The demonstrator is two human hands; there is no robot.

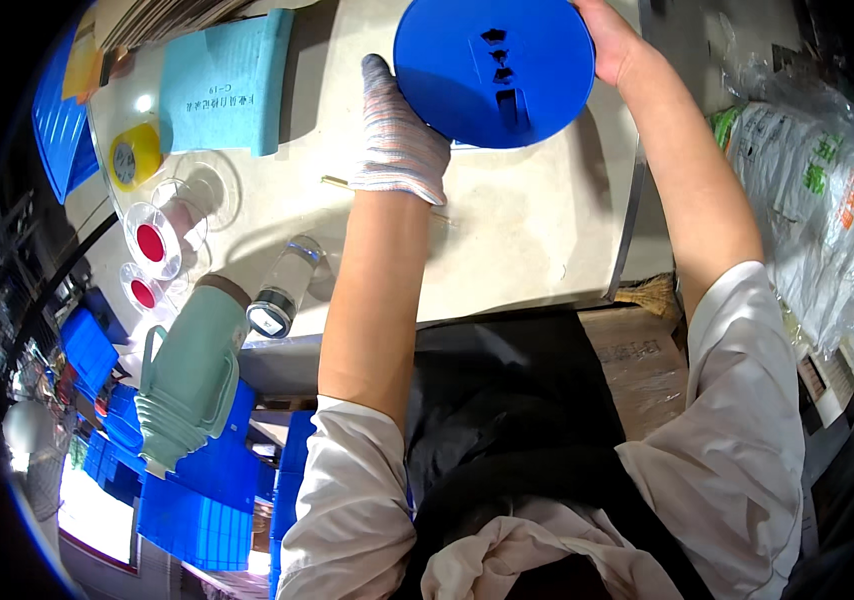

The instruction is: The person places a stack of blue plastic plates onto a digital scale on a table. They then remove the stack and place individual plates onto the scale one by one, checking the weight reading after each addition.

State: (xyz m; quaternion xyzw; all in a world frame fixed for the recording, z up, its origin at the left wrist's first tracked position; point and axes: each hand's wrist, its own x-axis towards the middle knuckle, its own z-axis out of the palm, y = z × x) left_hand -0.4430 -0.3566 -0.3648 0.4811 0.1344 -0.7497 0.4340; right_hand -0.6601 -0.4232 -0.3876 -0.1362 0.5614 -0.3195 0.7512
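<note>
Blue disc: bare right hand grasps right rim; gloved left hand likely props left side, fingers hidden, can't tell grip.

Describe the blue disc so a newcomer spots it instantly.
Over the pale table, find the gloved left hand and bare right hand. Between them is the blue disc. Unlike the light-blue booklet to its left, it is round and deep blue with dark central shapes.

Blue disc: round, smooth, opaque, broad face visible. Dark openings run in a line near its middle: three small, irregular; one longer, rectangular, nearer the lower rim. Held at left and right edges between the hands, over the desk.
</note>
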